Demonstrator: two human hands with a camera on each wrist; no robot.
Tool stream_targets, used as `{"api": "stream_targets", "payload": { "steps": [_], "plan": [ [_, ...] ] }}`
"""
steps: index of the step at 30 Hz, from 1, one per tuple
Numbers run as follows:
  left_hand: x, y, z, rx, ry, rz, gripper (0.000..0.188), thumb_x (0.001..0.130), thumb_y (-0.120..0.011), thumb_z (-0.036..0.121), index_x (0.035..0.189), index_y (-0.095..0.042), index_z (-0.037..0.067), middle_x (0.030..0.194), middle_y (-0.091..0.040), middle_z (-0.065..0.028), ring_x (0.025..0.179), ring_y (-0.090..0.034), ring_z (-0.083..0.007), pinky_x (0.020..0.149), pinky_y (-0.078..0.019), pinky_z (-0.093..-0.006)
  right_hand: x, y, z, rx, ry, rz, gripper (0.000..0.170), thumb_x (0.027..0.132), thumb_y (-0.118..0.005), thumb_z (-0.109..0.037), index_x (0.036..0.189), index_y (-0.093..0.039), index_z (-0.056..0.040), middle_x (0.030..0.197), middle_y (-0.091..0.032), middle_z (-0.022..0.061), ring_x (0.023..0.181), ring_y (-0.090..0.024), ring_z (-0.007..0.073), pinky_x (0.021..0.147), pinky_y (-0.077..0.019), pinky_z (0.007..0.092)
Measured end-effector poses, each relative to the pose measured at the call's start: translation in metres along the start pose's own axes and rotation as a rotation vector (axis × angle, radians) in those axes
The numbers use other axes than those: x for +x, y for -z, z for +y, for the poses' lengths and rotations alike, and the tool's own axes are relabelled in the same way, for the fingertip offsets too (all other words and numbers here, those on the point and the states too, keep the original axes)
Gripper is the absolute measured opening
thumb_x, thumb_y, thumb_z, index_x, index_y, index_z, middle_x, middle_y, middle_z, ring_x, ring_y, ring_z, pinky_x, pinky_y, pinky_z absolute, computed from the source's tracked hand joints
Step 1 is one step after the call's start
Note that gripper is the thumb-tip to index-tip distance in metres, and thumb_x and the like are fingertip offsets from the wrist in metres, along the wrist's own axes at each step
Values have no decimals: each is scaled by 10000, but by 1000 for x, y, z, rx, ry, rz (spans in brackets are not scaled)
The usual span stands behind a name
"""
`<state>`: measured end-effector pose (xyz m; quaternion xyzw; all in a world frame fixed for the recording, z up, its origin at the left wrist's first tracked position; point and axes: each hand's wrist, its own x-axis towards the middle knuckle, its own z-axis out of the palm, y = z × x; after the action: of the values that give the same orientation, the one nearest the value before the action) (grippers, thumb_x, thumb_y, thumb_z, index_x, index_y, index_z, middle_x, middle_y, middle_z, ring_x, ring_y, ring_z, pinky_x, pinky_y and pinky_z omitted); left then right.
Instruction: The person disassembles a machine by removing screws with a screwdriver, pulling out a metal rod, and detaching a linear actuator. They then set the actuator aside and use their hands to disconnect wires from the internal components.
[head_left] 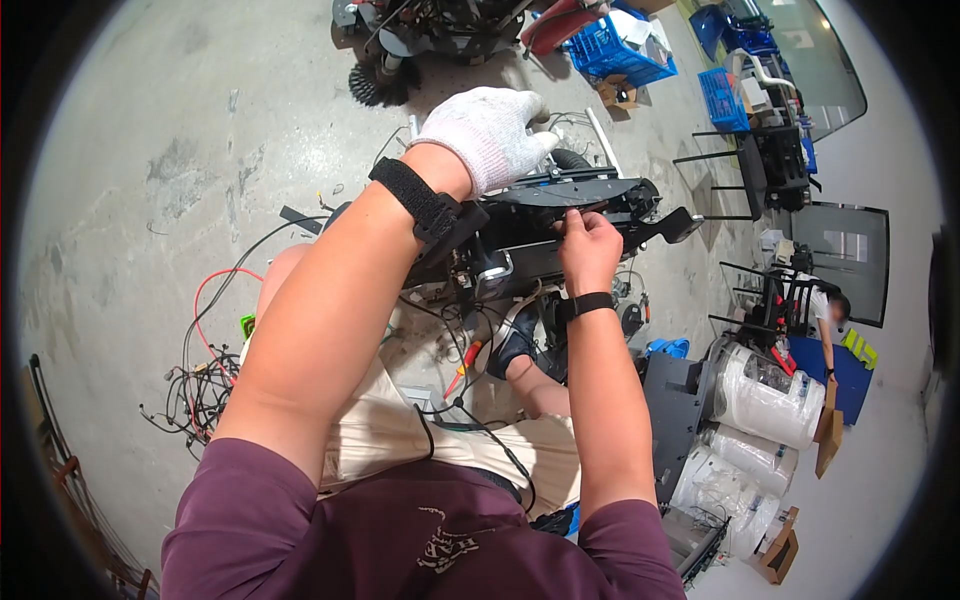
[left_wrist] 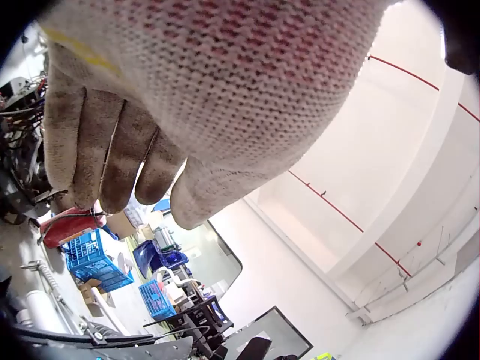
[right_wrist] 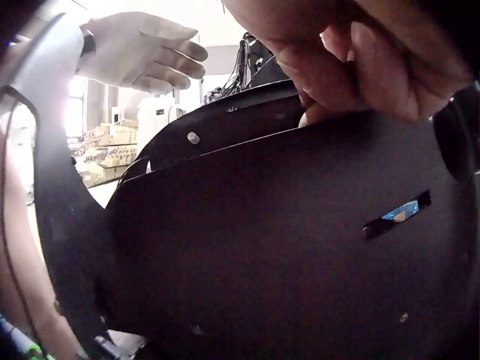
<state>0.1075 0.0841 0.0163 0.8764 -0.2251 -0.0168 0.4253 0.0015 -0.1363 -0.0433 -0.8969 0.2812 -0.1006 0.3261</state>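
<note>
My left hand (head_left: 490, 138), in a white knit glove with dirt-darkened fingers, is held above a black machine assembly (head_left: 520, 262). In the left wrist view its fingers (left_wrist: 96, 146) extend loosely with nothing in them. The bare right hand (head_left: 590, 250) is at the assembly, beside a dark curved plate (head_left: 570, 193). From the right wrist, its bent fingers (right_wrist: 360, 71) reach over the edge of a flat black panel (right_wrist: 277, 217), the tips hidden in the gap behind; I cannot tell what they pinch there. A small bolt (right_wrist: 193, 138) sticks out near that gap.
Cables (head_left: 200, 400) lie tangled on the concrete floor at left. A red-and-yellow screwdriver (head_left: 465, 365) lies near my foot. Beyond the assembly are a machine with a round brush (head_left: 378, 85) and a blue crate (head_left: 620, 50). Wrapped white rolls (head_left: 765, 395) and another person (head_left: 825, 305) are at right.
</note>
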Motion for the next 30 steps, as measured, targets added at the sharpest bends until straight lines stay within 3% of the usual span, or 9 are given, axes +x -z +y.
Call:
{"api": "stream_targets", "payload": {
  "steps": [2,4,8,12,16,19,25,28,30],
  "plan": [
    [1,-1,-1,2,-3,1,409,922,-639,413,1153,-729,87,1076,-736,-174,1033,-695,-356,912,-545,-425,-1,0,0,3,-38,-9,290,961,-688,-186,811,-698,62,713,-725,98,626,-609,140,614,-487,333],
    [1,-1,-1,4,-5,3,408,922,-639,411,1153,-729,86,1076,-737,-172,1033,-695,-355,912,-544,-425,-8,2,-6,-82,111,18,272,946,-687,-216,847,-716,36,773,-726,196,704,-707,324,707,-537,392],
    [1,2,2,-7,17,-20,407,923,-644,404,1160,-725,84,1078,-735,-173,1032,-695,-355,912,-544,-428,-14,-1,-10,-199,288,42,234,938,-679,-217,926,-726,12,838,-724,223,785,-706,408,740,-550,442],
    [1,2,1,-1,8,-24,408,922,-649,402,1163,-724,82,1075,-734,-177,1027,-695,-357,909,-544,-430,-14,-2,-7,-243,323,37,234,938,-682,-220,915,-722,9,860,-729,214,797,-707,407,741,-550,449],
    [0,4,3,-4,7,-34,410,922,-650,406,1158,-728,80,1071,-735,-177,1027,-695,-358,908,-544,-429,-25,-7,-10,-262,477,70,192,947,-680,-207,922,-712,-19,841,-719,180,763,-697,387,699,-547,451],
    [-1,2,4,-47,-5,-24,429,912,-580,414,1116,-748,77,1075,-732,-202,1040,-691,-371,928,-541,-453,-26,-9,-8,-312,557,65,150,947,-684,-197,943,-709,-49,816,-703,151,735,-687,370,658,-543,444],
    [-2,-1,2,-81,-93,-56,381,921,-645,388,1112,-749,75,1044,-735,-188,1007,-690,-370,906,-541,-425,-23,-7,-8,-338,635,75,140,940,-697,-205,934,-716,-67,844,-714,136,743,-690,361,656,-545,442],
    [-5,-3,4,-184,-209,-231,339,906,-638,352,1063,-764,78,1031,-735,-183,985,-693,-368,891,-540,-428,-28,-7,-11,-351,596,47,125,932,-710,-202,928,-723,-78,861,-715,116,758,-693,353,662,-549,431],
    [-7,-3,6,-149,-211,-323,335,902,-640,354,1043,-771,80,1021,-737,-181,978,-694,-371,885,-542,-429,-35,-12,-11,-301,708,-8,113,924,-723,-196,903,-721,-86,866,-702,94,766,-690,340,670,-551,426]
  ]
}}
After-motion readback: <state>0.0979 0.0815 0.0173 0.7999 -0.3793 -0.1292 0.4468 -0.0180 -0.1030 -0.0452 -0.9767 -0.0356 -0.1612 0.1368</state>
